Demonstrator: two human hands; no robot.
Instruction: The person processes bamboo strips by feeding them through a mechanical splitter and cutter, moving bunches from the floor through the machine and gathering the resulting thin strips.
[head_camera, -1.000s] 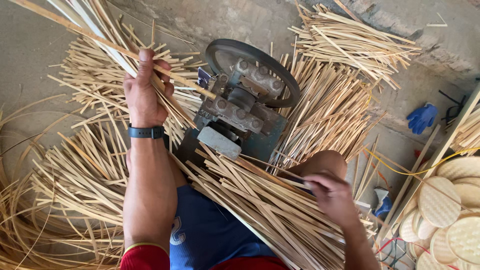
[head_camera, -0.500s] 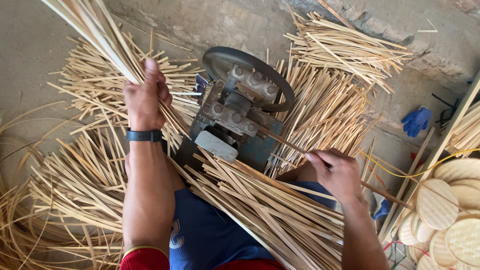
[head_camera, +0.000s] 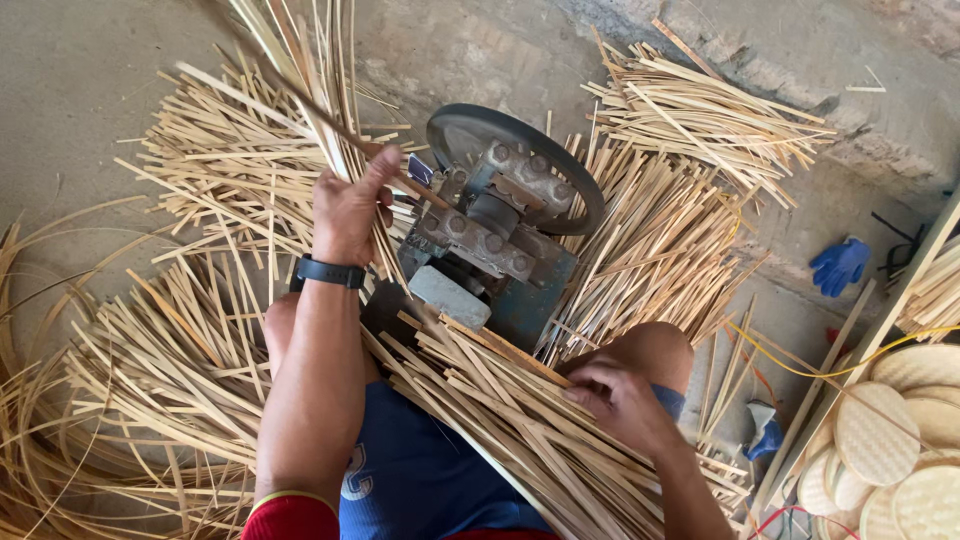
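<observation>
My left hand (head_camera: 348, 208), with a black band at the wrist, grips a bundle of thin pale bamboo strips (head_camera: 300, 70) that rises up and left out of the frame, just left of a small metal machine with a flywheel (head_camera: 500, 215). My right hand (head_camera: 618, 402) rests on a heap of bamboo strips (head_camera: 520, 430) lying across my lap in front of the machine, fingers curled on one strip. My bare knees flank the machine.
Piles of cut bamboo strips (head_camera: 690, 120) cover the concrete floor left, behind and right of the machine. Long curved strips (head_camera: 40, 420) lie far left. A blue glove (head_camera: 838, 265) lies at right. Round woven discs (head_camera: 880, 440) stack at the lower right beside wooden slats.
My left hand has shifted the raised bundle rightward, closer to the machine. My right hand dropped from a long strip by the machine onto the heap across my lap.
</observation>
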